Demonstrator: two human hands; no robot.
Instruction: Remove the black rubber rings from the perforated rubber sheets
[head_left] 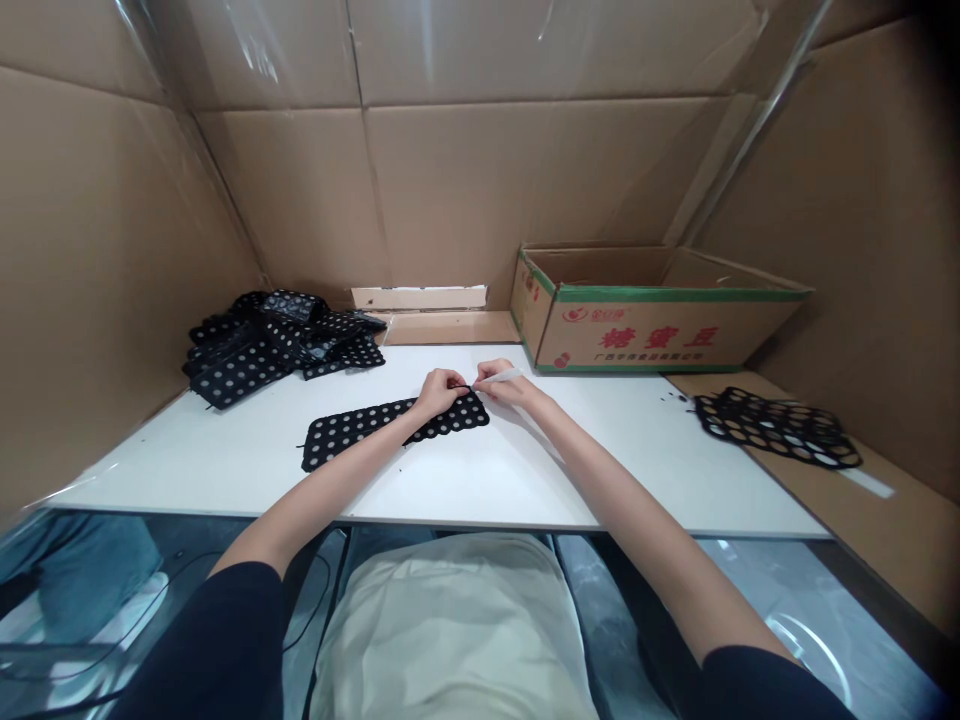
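A flat black polka-dot piece (352, 428) with rounded corners and small loose ends lies lengthwise on the white table. My left hand (442, 392) is closed at its upper right edge, thumb and fingers pinching it. Right beside it, my right hand (501, 385) grips a slim white tool (506, 375); its kind is not clear. The tool's tip points left, to the edge between both hands. What the tip touches is too small to make out. My left forearm covers part of the piece.
At the back left is a heap of similar black dotted pieces (277, 340). A cardboard box (660, 320) with green edges and red lettering stands at the back right. Black pieces with large round holes (776, 425) lie on cardboard at the right. Cardboard walls (525, 180) enclose the table (487, 490).
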